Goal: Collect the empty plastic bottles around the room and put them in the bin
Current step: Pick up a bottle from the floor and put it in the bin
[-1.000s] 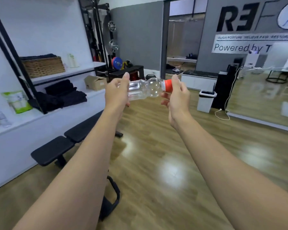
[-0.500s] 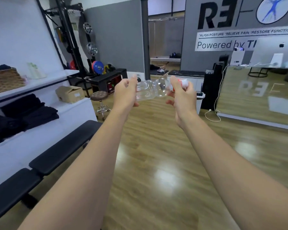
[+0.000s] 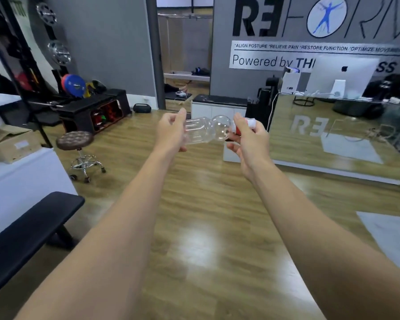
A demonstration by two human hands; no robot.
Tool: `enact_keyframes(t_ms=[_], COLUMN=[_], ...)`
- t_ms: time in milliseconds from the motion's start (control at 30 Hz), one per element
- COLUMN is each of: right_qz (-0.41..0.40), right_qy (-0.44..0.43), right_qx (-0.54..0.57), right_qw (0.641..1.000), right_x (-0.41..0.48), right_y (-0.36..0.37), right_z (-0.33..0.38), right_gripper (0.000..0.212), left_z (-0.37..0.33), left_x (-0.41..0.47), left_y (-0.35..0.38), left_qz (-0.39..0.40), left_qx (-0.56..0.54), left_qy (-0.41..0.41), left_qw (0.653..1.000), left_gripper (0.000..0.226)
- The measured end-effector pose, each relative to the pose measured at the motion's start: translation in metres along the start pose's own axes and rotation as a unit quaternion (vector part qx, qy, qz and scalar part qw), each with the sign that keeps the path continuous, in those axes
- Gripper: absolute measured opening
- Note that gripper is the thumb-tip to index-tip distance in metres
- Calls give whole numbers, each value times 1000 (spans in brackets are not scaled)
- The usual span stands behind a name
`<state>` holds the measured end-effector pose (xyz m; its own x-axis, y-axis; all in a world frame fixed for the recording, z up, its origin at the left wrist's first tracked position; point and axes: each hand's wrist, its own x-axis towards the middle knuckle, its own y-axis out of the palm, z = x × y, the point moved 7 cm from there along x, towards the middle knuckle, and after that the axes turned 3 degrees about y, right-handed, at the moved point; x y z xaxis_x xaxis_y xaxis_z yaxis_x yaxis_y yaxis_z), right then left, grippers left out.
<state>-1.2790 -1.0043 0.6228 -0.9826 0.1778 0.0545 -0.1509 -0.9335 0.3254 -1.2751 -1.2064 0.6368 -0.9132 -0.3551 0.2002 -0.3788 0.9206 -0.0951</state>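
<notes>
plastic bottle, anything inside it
No liquid shows through the clear plastic bottle; it looks empty. The left hand covers its base, the right hand most of its red cap.

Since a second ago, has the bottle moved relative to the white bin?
Yes. The bottle was left of the white bin; now its right end overlaps the bin in view, so it has gone right, toward it.

The bottle (image 3: 206, 131) lies sideways between the left hand (image 3: 171, 132) and the right hand (image 3: 247, 139). The stool (image 3: 75, 140) stands left of it, the bin (image 3: 231, 155) behind it.
</notes>
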Motion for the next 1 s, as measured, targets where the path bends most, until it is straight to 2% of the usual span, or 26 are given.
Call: enact_keyframes(t_ms=[167,333,567,733,867,1000], right_qz=[-11,-32,-40,-27,-52,-80], right_qy=[3,31,57,72,47,46], right_qx=[-3,25,85,75,39,15], right_qw=[1000,999,994,994,997,996], right_x=[99,208,368,479,568,647], right_y=[8,17,50,79,92,98], right_z=[-22,-56,-91,-127,-143,-163], right_gripper=[24,22,22,21,21,22], left_z=[28,65,99,142,185,210], left_x=[94,201,350,465,557,626], left_y=[45,98,157,190,229,264], left_qz=[29,35,32,39,82,155], left_qx=[-2,4,10,1,-34,-14], left_qy=[-4,-7,-47,-73,-119,-127], left_qw=[1000,999,998,997,989,980], left_gripper=[45,35,40,42,39,30])
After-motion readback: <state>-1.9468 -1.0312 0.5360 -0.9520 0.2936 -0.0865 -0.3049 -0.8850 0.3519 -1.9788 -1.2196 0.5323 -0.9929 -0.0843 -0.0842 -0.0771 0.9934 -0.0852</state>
